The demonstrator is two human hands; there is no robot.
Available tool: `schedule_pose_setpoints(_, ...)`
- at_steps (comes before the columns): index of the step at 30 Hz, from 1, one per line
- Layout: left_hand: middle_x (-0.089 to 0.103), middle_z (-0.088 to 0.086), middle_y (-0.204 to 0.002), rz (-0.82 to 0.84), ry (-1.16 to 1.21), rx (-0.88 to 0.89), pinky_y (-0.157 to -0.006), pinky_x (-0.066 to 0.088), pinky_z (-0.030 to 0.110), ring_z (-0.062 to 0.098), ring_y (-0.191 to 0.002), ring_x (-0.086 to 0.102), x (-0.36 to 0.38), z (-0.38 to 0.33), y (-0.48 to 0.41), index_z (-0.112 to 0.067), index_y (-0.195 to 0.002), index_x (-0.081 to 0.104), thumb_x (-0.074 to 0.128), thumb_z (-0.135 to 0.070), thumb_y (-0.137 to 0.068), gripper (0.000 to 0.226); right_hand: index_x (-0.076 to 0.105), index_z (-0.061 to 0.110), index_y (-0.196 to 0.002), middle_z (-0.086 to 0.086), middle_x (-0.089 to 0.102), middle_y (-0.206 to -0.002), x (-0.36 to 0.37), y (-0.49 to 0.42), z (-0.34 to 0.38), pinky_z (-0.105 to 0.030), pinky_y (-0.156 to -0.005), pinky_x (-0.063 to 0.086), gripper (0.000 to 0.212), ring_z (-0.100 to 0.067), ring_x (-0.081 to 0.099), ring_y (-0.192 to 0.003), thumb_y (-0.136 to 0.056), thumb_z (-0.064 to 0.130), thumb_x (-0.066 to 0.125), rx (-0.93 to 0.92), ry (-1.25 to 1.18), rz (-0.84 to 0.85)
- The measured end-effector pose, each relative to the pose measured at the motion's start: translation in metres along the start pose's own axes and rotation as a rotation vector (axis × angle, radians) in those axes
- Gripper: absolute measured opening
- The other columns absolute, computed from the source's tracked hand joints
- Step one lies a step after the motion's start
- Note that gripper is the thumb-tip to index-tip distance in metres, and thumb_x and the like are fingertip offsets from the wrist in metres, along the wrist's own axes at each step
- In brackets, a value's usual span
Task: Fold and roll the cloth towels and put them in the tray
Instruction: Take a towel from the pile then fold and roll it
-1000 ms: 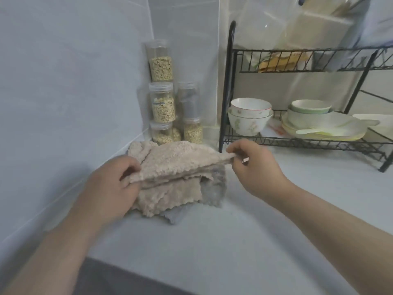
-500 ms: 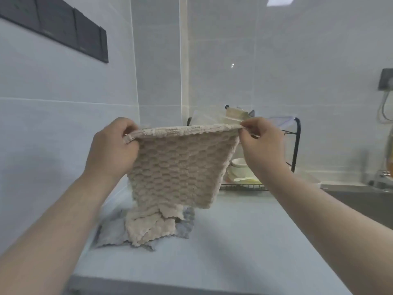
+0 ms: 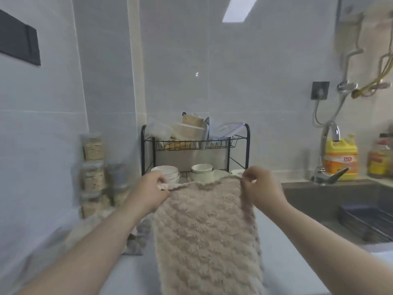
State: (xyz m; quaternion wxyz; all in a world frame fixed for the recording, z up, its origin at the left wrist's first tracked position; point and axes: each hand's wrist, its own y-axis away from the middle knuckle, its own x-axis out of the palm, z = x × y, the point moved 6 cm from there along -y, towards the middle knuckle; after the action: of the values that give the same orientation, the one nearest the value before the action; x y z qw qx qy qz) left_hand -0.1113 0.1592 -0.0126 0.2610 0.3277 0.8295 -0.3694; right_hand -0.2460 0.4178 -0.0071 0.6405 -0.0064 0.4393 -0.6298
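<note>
Left hand: your left hand (image 3: pixel 150 192) pinches the beige towel's (image 3: pixel 207 237) top left corner.
Right hand: your right hand (image 3: pixel 262 188) is clamped on the top right corner.
Towel: held up spread between your hands, hanging down over the table (image 3: pixel 282 252).
Other towels: a blurred heap (image 3: pixel 136 239) lies on the table behind your left forearm.
Behind: dish rack (image 3: pixel 195 150) with bowls.

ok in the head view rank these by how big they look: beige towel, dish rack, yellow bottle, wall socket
1. beige towel, though it hangs nearest the camera, which inflates it
2. dish rack
3. yellow bottle
4. wall socket

Both hands, left hand and right hand, pinch the towel's top corners.
</note>
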Motion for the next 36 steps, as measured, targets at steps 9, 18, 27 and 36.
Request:
schedule_pose_setpoints(9,0.04,-0.013,-0.145,0.376,-0.243,0.174,-0.105,0.032,0.024,0.009,-0.13,0.04,0.099,0.026,0.05,-0.026,-0.137,0.045,0.05,-0.045,-0.094,0.048,0.054,0.027,-0.131,0.013,0.037,-0.147,0.086,0.041,-0.058,-0.024,-0.103,0.039,0.035,-0.011,0.047,-0.126,-0.096,0.024,0.049,-0.189,0.192,0.49)
schedule_pose_setpoints(18,-0.021,-0.02,-0.153,0.78,-0.549,0.287,-0.116,-0.011,0.027,0.0,-0.139,-0.024,0.13,0.081,0.088,-0.041,-0.148,-0.013,0.019,-0.078,-0.085,0.08,0.0,0.028,-0.154,0.01,-0.007,-0.16,0.108,0.087,-0.094,-0.027,-0.119,-0.004,0.104,-0.005,-0.007,-0.147,-0.065,0.082,-0.001,-0.27,0.53,0.901)
schedule_pose_setpoints(27,-0.012,-0.013,-0.158,0.755,-0.547,0.249,-0.117,-0.01,0.033,0.002,-0.14,-0.017,0.145,0.081,0.058,-0.04,-0.15,-0.006,0.02,-0.077,-0.085,0.079,0.007,0.028,-0.154,0.009,0.0,-0.161,0.131,0.054,-0.11,-0.029,-0.119,0.002,0.082,-0.008,0.002,-0.148,-0.087,0.072,0.024,-0.255,0.487,0.877)
schedule_pose_setpoints(36,0.059,0.006,-0.112,0.364,-0.451,0.1,-0.073,0.045,0.032,0.022,-0.086,0.055,0.144,0.09,-0.064,-0.018,-0.105,0.062,0.039,-0.01,-0.096,0.026,0.062,-0.003,-0.101,-0.019,0.065,-0.107,0.154,-0.037,-0.123,-0.035,-0.081,0.045,0.028,-0.036,0.057,-0.101,-0.098,0.013,0.039,-0.045,0.372,0.532)
